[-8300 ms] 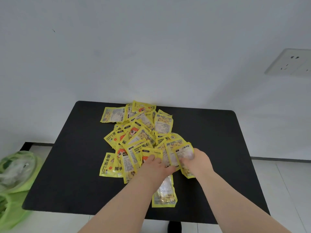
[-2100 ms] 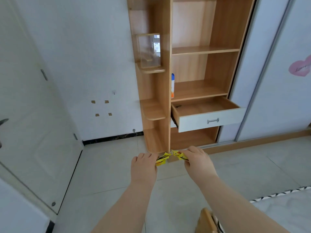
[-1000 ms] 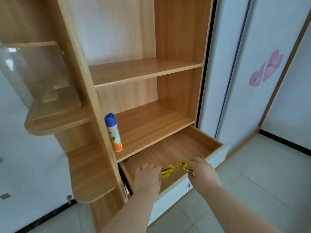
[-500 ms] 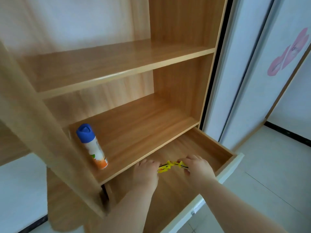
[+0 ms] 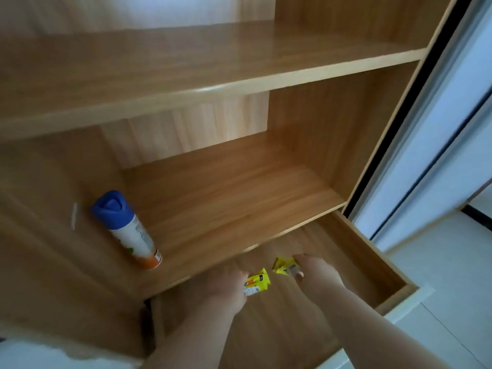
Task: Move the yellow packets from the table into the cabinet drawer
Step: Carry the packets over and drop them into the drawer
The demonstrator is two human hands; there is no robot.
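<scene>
Hands have split since half a second ago: what was bunched between them is now two lots, held low over the open drawer (image 5: 368,253). The left hand (image 5: 226,286) has fingers curled round its packets (image 5: 257,283), and the right hand (image 5: 316,272) pinches a second bunch (image 5: 283,266). Nothing is released yet, and no packet lies on the drawer floor. Looks like the first load. The table is out of view, so probably many trips are left.

Soft, bright daylight is filling the scene. A sheen is glinting along the upper light-brown wooden shelf (image 5: 213,62), which is shading the recess below. Motion blur is smearing the left hand (image 5: 226,286); straight edges are bowing outward.
</scene>
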